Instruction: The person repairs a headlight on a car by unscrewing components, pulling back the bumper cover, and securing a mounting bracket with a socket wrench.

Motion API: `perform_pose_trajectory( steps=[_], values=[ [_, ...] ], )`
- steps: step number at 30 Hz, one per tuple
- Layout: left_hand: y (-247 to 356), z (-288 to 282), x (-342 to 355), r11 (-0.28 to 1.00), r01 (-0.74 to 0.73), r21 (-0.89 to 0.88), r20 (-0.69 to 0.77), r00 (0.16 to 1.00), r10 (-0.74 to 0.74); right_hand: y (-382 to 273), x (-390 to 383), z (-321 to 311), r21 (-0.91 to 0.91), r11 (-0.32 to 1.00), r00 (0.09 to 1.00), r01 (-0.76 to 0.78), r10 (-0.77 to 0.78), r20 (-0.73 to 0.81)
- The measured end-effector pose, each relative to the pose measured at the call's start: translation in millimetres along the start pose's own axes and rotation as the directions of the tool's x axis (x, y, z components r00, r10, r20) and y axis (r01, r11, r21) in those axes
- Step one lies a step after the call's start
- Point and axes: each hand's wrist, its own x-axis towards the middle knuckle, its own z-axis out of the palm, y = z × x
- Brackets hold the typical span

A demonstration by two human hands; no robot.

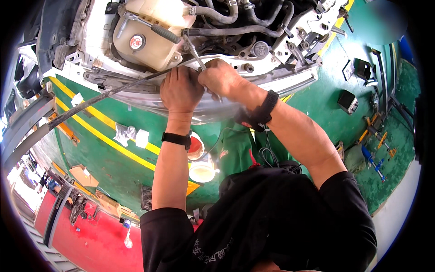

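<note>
My right hand (219, 79) is closed round a slim metal wrench (194, 52), which slants up and left into the engine bay. Beside it, my left hand (182, 90) rests at the car's front edge with its fingers curled; the fingertips and anything in them are hidden. A long dark bar (97, 97) runs from the lower left up to the fingers of my left hand. A ratchet with a dark handle (165, 34) lies across the cream plastic tank (131, 50). The tank has a round cap (137, 42).
Dark hoses (226, 31) and a round grey cap (259, 49) are behind the white front panel (281, 63). Below on the green floor stand a container with red inside (195, 147) and a white tub (202, 173). Blue and yellow tools (374, 161) lie at right.
</note>
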Motion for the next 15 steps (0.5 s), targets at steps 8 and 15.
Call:
perform_pose_trajectory(
  steps=[8, 15],
  values=[
    [2, 0, 0, 1.0, 0.021, 0.001, 0.014, 1.0, -0.021, 12, 10, -8, -0.334, 0.81, 0.876, 0.483, -0.441, 0.197],
    [3, -14, 8, 0.995, 0.104, -0.008, 0.114, 0.988, -0.102, 11, -4, -6, -0.315, 0.891, 0.933, 0.328, -0.252, 0.258]
  ],
)
